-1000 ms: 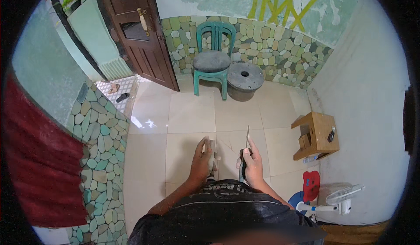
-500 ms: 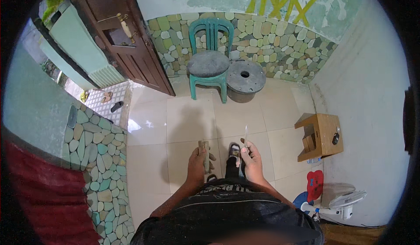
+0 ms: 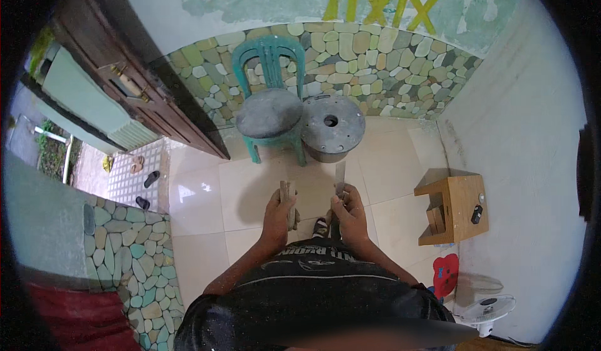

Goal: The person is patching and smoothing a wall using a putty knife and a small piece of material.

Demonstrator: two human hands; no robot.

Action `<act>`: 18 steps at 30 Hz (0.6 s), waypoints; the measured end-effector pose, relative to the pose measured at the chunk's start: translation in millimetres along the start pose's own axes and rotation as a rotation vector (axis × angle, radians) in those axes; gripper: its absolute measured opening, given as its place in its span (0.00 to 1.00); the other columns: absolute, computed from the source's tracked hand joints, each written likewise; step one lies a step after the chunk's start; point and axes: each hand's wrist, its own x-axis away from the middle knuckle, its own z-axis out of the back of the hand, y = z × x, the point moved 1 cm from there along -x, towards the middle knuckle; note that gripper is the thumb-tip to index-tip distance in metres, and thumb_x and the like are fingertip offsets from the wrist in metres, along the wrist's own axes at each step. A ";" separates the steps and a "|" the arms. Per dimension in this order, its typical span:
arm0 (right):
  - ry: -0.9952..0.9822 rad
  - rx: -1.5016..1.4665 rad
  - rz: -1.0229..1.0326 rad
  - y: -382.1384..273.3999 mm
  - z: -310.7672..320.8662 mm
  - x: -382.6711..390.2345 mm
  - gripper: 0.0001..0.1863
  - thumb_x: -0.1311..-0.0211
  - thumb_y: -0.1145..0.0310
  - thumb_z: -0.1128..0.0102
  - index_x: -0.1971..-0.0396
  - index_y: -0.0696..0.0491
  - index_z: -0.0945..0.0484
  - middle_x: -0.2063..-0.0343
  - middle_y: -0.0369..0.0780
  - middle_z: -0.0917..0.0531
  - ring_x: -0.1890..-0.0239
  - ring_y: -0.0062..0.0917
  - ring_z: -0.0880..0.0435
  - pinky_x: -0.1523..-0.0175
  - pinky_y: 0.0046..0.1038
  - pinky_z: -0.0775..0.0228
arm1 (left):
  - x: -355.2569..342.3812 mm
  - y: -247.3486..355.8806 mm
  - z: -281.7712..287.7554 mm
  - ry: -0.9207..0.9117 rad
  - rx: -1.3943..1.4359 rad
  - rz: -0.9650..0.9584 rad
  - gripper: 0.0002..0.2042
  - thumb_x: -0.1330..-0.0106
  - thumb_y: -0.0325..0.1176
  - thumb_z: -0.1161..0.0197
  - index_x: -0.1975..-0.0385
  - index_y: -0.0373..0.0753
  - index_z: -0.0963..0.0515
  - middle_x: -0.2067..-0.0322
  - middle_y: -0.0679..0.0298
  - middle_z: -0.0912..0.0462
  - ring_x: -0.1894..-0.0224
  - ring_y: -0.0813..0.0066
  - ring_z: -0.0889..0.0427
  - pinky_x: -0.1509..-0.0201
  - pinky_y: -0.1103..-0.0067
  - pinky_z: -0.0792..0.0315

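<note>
My left hand (image 3: 274, 219) is closed round a rough, grey-brown stick-like block (image 3: 288, 196), held upright; it looks like wood, though I cannot be sure. In my right hand (image 3: 351, 212) a flat, thin grey blade (image 3: 340, 177) points up and away from me, its lower end hidden by my fingers. Both hands are in front of my waist, apart from each other. Farther off, beyond the blade's tip, stands a round grey drum with a hole in its top (image 3: 333, 124).
Left of the drum is a green plastic chair (image 3: 269, 110) with a dark round cushion. A brown door (image 3: 138, 94) is ajar at the left, with sandals (image 3: 151, 178) outside. At the right are a small wooden table (image 3: 460, 210) and a white fan (image 3: 488, 309).
My view has shifted forward, and the chair and drum appear nearer. The blade now shows more of its flat side. Both hands keep hold of their things.
</note>
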 end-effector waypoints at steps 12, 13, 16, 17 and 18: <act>0.182 0.034 0.032 -17.5 51.0 -138.2 0.16 0.32 0.68 0.46 0.48 0.55 0.36 0.75 0.36 0.26 0.79 0.20 0.26 0.73 0.23 0.32 | -152.5 20.0 -57.8 -0.073 -0.058 0.187 0.17 0.29 0.41 0.47 0.47 0.39 0.33 0.70 0.66 0.28 0.73 0.77 0.25 0.75 0.78 0.31; 0.174 0.097 0.121 -5.2 61.5 -155.6 0.16 0.32 0.68 0.46 0.48 0.55 0.36 0.74 0.36 0.26 0.78 0.21 0.26 0.73 0.24 0.32 | -164.3 27.8 -64.8 -0.092 -0.040 0.238 0.17 0.28 0.42 0.47 0.46 0.39 0.33 0.69 0.66 0.28 0.71 0.76 0.25 0.73 0.77 0.29; 0.174 0.142 0.178 -13.1 61.2 -194.5 0.16 0.32 0.67 0.46 0.49 0.55 0.35 0.74 0.37 0.25 0.78 0.21 0.25 0.73 0.25 0.31 | -214.5 39.3 -77.2 -0.160 0.008 0.176 0.18 0.27 0.42 0.48 0.45 0.39 0.34 0.66 0.65 0.28 0.69 0.74 0.24 0.67 0.75 0.27; 0.178 0.119 0.148 -22.6 57.9 -206.9 0.16 0.32 0.67 0.46 0.49 0.54 0.35 0.74 0.37 0.25 0.78 0.22 0.25 0.73 0.25 0.31 | -229.7 46.0 -82.1 -0.171 0.010 0.180 0.18 0.27 0.42 0.48 0.45 0.39 0.34 0.66 0.65 0.28 0.69 0.74 0.24 0.67 0.75 0.27; 0.190 0.124 0.150 -32.4 54.2 -218.5 0.16 0.32 0.67 0.46 0.49 0.54 0.35 0.74 0.37 0.25 0.78 0.22 0.25 0.73 0.25 0.31 | -244.8 54.3 -87.2 -0.185 -0.016 0.120 0.18 0.27 0.42 0.49 0.44 0.39 0.35 0.64 0.65 0.28 0.68 0.75 0.24 0.64 0.75 0.26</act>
